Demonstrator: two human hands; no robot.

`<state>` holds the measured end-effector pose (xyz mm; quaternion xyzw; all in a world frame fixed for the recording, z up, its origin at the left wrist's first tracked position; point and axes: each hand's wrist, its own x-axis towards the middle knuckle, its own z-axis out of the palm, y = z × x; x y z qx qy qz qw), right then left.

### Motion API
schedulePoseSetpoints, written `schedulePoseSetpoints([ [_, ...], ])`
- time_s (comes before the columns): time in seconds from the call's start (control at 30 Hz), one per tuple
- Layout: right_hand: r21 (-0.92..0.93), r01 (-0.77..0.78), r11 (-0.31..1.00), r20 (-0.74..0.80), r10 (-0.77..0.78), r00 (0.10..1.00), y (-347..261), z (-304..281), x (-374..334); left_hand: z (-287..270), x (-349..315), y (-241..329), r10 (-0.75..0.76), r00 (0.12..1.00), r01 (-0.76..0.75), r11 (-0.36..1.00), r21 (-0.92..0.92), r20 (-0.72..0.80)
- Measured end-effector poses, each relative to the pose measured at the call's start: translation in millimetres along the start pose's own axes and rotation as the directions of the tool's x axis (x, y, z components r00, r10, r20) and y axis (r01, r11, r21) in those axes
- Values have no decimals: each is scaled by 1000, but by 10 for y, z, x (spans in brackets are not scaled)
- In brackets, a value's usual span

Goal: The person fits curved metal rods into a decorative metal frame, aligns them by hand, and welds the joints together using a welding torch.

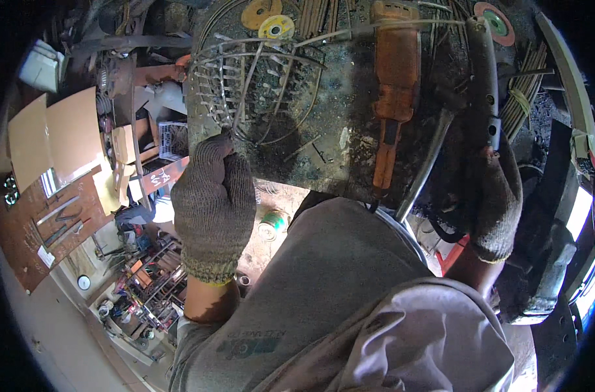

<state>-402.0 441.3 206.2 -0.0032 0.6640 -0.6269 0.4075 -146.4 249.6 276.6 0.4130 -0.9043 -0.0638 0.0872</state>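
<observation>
My left hand (214, 202), in a grey-brown knitted glove, is closed at the near end of a rounded metal wire frame (250, 88), its fingertips pinching the wire. Several short metal bars (212, 88) lie in and beneath the frame. On the right, my gloved right hand (496, 199) wraps the lower end of a dark welding electrode holder (485, 72). A long thin welding rod (382, 26) sticks out leftward from the holder's far end, its tip above the frame. Part of the right fingers is hidden behind the glove's back.
On the dark worktop (340, 157) between my hands lie an orange angle grinder (396, 78) and a hammer (433, 147). Discs lie at the back, one yellow (276, 27), one reddish (495, 25). A rod bundle (523, 98) is far right; a can (271, 225) stands below.
</observation>
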Motion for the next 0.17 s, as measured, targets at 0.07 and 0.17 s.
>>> schedulePoseSetpoints([
  [0.07,-28,8,1000,-2,-8,1000,-24,21,-33,20,3,-22,32,999,-32,999,-15,-17],
  [0.17,-35,14,999,25,-13,1000,24,20,-7,26,-27,-25,14,1000,-15,999,-41,-15],
])
